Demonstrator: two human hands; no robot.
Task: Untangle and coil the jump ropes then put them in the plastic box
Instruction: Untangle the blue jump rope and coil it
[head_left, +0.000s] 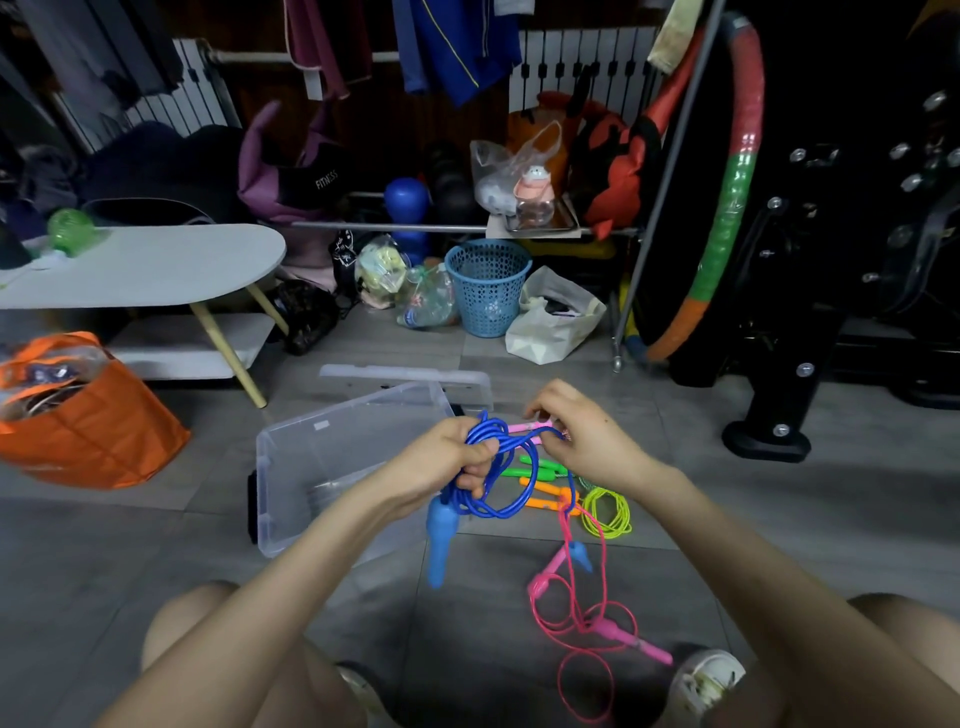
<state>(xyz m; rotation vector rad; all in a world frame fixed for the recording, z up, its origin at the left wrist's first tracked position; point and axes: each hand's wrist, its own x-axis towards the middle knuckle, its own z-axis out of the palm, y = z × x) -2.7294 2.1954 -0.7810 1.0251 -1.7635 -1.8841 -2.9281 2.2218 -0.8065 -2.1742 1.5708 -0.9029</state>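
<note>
Left hand (441, 460): fingers curled tight round a bunch of loops of the blue plastic jump rope (491, 501), held up off the floor.
Right hand (584, 436): level with the left and just beside it, fingers bent down and pinching a strand of the same blue cord; a pale pink handle (524, 427) shows right at its fingertips, and I cannot tell whether they touch it.
Blue rope: its loops hang below the left hand, one thick blue handle (438, 540) dangling straight down from them. A single strand drops from under the right hand to a smaller blue handle (580, 555).
Clear plastic box (311, 467): open on the grey floor, below and to the left of the left hand, with its clear lid (405, 375) lying beyond it.
Pink jump rope (571, 623): loose curls on the floor below the right hand, near a white shoe (706, 675).
Between and beneath the hands: green handles (540, 466), orange handles (545, 496) and a small coil of yellow-green cord (605, 512) on the floor.
Far left of the left hand: an orange fabric bag (88, 426) and a low white table (140, 265).
Beyond both hands: a blue perforated basket (488, 286).
</note>
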